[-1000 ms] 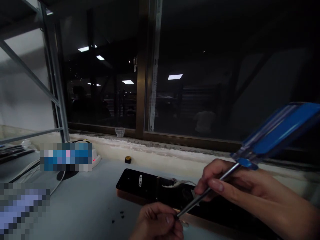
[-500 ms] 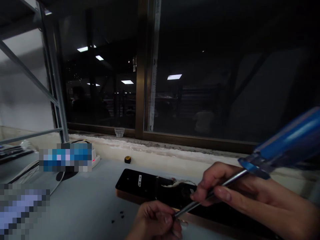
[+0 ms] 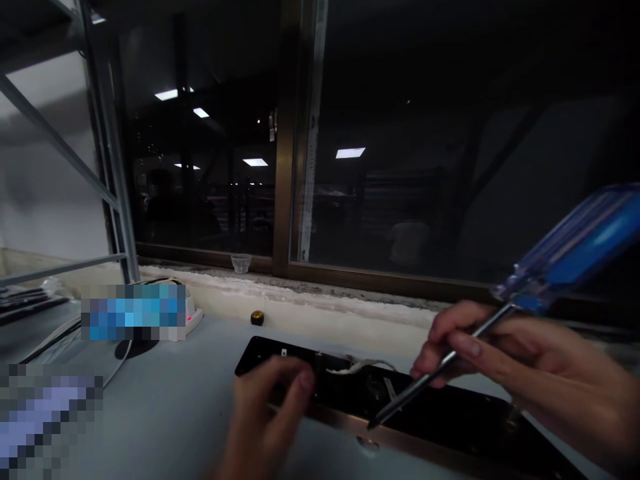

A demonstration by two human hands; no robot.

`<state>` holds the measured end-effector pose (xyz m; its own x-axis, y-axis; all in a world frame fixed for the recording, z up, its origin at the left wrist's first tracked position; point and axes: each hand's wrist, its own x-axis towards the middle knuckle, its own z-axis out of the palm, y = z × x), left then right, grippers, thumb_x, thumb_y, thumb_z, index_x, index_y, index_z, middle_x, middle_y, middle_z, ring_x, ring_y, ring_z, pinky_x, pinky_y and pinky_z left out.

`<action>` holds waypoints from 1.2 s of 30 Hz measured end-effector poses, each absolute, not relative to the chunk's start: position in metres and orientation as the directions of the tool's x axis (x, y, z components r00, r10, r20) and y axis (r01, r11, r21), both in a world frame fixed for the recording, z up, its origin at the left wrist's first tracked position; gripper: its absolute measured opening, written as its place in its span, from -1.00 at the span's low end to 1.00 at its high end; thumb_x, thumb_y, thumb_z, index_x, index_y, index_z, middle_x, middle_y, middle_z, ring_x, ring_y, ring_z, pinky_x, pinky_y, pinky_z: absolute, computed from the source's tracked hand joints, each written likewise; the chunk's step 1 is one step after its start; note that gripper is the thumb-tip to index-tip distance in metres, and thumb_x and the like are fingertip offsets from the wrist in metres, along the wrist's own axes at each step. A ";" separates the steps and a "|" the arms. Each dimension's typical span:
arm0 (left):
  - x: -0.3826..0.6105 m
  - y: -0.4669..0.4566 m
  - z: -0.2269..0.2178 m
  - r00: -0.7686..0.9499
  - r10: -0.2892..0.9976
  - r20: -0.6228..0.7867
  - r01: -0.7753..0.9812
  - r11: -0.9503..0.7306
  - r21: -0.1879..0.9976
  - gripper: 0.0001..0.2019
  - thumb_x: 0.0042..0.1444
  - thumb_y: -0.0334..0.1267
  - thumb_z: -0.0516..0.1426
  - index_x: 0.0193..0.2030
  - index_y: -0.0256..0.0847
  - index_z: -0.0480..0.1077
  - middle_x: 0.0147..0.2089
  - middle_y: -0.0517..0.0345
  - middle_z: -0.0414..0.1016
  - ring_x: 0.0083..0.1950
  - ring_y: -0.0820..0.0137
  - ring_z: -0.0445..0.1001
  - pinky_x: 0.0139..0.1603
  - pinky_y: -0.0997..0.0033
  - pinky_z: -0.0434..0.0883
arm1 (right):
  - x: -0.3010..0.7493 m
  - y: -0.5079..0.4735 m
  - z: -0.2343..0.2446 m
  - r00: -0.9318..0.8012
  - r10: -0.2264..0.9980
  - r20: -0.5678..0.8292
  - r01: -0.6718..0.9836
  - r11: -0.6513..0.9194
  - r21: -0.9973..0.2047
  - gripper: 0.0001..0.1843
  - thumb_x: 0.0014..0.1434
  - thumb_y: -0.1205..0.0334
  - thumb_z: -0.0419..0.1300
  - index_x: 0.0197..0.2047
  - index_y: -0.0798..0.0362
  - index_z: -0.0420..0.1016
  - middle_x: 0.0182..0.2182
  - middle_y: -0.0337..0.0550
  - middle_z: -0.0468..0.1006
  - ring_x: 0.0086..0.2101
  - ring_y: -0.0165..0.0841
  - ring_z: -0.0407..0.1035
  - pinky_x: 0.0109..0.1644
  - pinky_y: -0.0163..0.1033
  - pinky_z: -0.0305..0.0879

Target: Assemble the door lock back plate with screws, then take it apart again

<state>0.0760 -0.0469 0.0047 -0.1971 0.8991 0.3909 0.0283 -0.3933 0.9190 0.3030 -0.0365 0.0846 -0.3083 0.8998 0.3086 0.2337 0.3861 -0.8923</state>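
Workbench view: our pale grey tabletop (image 3: 175, 413) runs along the bottom of the frame, butted up against a rough whitish window sill (image 3: 310, 303). Behind that, a big dark window (image 3: 400, 167) fills the upper middle and right, with ceiling lights mirrored in the glass. A grey metal shelving frame (image 3: 107, 167) stands at the upper left. On the sill there's a small clear cup (image 3: 241, 263). Just below it on the table sits a tiny black-and-yellow thing (image 3: 257, 318), too small to identify. White cables (image 3: 75, 333) trail off at the left.

A long black panel (image 3: 450, 427) lies flat on the table, from lower middle out toward lower right, with loose white wiring (image 3: 360, 365) poking out near its middle. Our right hand (image 3: 505, 353), right of frame, is clamped around the shaft of a blue-handled screwdriver (image 3: 550, 267). The handle points up toward the right edge and the tip is down at the panel's near edge. Our left hand (image 3: 265, 413), bottom centre, has its fingers curled over the panel's left end. It's blurry, so we can't tell if it's pinching anything or just resting there.
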 end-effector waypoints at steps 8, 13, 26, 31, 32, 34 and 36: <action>0.011 0.004 0.002 -0.306 0.947 0.095 0.130 -0.058 0.990 -0.62 -0.14 -0.14 0.21 -0.15 -0.20 0.34 -0.11 0.05 0.40 -0.10 0.24 0.37 -0.18 0.40 0.27 | 0.287 0.006 0.086 -0.154 0.884 0.441 0.239 0.466 -0.852 -0.53 -0.08 -0.18 0.22 -0.35 0.08 0.37 -0.42 -0.07 0.50 -0.41 -0.29 0.43 -0.29 -0.23 0.43; 0.002 -0.005 -0.007 0.034 0.977 -0.212 -0.128 0.214 0.968 -0.66 -0.10 -0.10 0.18 -0.18 -0.17 0.33 -0.31 0.18 0.45 -0.30 0.36 0.41 -0.41 0.50 0.26 | 0.257 0.033 0.085 -0.162 0.873 0.460 0.225 0.486 -0.844 -0.45 -0.18 -0.24 0.24 -0.39 0.12 0.33 -0.51 -0.11 0.48 -0.48 -0.33 0.40 -0.38 -0.23 0.42; 0.006 -0.002 -0.009 -0.054 0.970 -0.236 -0.265 0.214 0.940 -0.64 -0.14 -0.23 0.21 -0.15 -0.23 0.31 -0.34 0.18 0.47 -0.29 0.36 0.43 -0.37 0.49 0.25 | 0.226 0.061 0.067 -0.336 0.843 0.419 0.289 0.516 -0.806 -0.65 0.07 -0.05 0.11 -0.39 0.11 0.29 -0.53 -0.21 0.43 -0.54 -0.43 0.35 -0.44 -0.31 0.34; 0.006 -0.003 -0.008 -0.048 0.970 -0.237 -0.265 0.217 0.940 -0.65 -0.14 -0.23 0.21 -0.17 -0.23 0.32 -0.36 0.18 0.46 -0.32 0.37 0.42 -0.41 0.50 0.24 | 0.226 0.064 0.062 -0.353 0.838 0.415 0.312 0.524 -0.793 -0.68 0.10 -0.01 0.07 -0.39 0.10 0.27 -0.51 -0.20 0.43 -0.53 -0.42 0.36 -0.44 -0.30 0.34; 0.006 -0.003 -0.008 -0.040 0.972 -0.234 -0.261 0.216 0.941 -0.64 -0.15 -0.22 0.21 -0.16 -0.23 0.32 -0.36 0.18 0.46 -0.32 0.36 0.42 -0.41 0.50 0.24 | 0.226 0.064 0.062 -0.355 0.838 0.415 0.316 0.525 -0.790 -0.69 0.10 -0.01 0.06 -0.39 0.10 0.27 -0.51 -0.20 0.43 -0.53 -0.42 0.36 -0.44 -0.30 0.34; 0.006 -0.002 -0.009 -0.038 0.972 -0.230 -0.256 0.213 0.943 -0.62 -0.15 -0.21 0.21 -0.14 -0.23 0.31 -0.34 0.16 0.47 -0.29 0.35 0.43 -0.40 0.49 0.25 | 0.225 0.064 0.062 -0.357 0.838 0.414 0.320 0.526 -0.788 -0.69 0.09 -0.01 0.06 -0.38 0.10 0.28 -0.51 -0.19 0.43 -0.52 -0.41 0.37 -0.44 -0.29 0.34; 0.006 -0.001 -0.011 -0.050 0.971 -0.235 -0.256 0.215 0.943 -0.57 -0.15 -0.19 0.21 -0.10 -0.23 0.29 -0.32 0.14 0.48 -0.27 0.33 0.43 -0.38 0.47 0.27 | 0.223 0.062 0.063 -0.345 0.839 0.421 0.348 0.531 -0.773 -0.69 0.08 -0.01 0.08 -0.40 0.10 0.29 -0.53 -0.19 0.44 -0.53 -0.39 0.37 -0.46 -0.29 0.33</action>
<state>0.0059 -0.0015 -0.0106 -0.0498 0.9706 -0.2353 -0.2555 0.2154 0.9425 0.2233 0.0621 0.0633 -0.3451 0.8389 0.4210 0.3482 0.5309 -0.7726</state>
